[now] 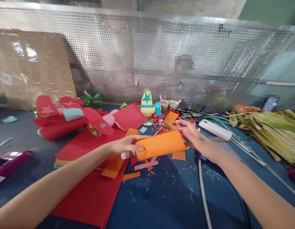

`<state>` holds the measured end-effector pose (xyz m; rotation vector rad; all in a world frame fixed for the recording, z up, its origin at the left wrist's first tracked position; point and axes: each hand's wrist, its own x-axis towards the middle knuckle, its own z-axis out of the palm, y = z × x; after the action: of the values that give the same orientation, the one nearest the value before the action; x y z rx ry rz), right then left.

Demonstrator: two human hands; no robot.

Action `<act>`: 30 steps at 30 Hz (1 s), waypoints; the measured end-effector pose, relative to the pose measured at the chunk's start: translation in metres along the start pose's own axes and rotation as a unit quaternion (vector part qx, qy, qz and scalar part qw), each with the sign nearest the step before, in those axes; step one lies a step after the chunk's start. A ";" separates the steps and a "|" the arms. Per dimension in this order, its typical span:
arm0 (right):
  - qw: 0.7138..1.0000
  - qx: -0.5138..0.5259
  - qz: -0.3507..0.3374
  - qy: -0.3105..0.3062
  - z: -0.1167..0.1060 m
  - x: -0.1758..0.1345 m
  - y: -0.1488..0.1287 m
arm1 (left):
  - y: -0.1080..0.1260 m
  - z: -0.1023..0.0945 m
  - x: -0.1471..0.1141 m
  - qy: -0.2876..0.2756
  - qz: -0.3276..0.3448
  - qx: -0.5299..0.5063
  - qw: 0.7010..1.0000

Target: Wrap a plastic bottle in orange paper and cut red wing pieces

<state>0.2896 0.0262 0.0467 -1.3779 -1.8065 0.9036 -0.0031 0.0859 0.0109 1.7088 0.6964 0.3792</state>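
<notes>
My left hand (128, 144) grips the left end of a bottle wrapped in orange paper (160, 144), thumb on the near side. A white cap (124, 155) on a clear neck sticks out below that hand. Beyond the bottle's right end, my right hand (192, 133) has its fingers stretched apart; whether a fingertip touches the paper is hard to make out. Under and behind the bottle lie orange paper pieces (114, 165), a pink strip (146, 165) and a heap of coloured scraps (157, 122).
Red paper sheets (87, 194) lie at left, below a red paper-covered plane model (63, 125). A yellow paper shape with a green star (147, 101) stands behind. A white power strip (215, 129), a cable (203, 194), dried husks (262, 130) and a purple tool (12, 165) flank the work.
</notes>
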 end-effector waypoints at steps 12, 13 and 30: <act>0.996 -0.080 0.018 -0.027 0.020 -0.031 0.022 | 0.033 0.037 -0.012 0.050 0.029 0.289 0.956; 0.995 -0.085 0.025 -0.034 0.019 -0.033 0.023 | 0.033 0.039 -0.013 0.050 0.031 0.292 0.954; 0.950 -0.235 -0.198 0.047 0.038 -0.039 0.016 | 0.005 0.057 -0.010 0.103 0.191 0.314 0.924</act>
<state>0.2735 -0.0135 0.0090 -1.2273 -2.2037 0.1970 0.0240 0.0349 0.0019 2.4571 0.6737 0.6645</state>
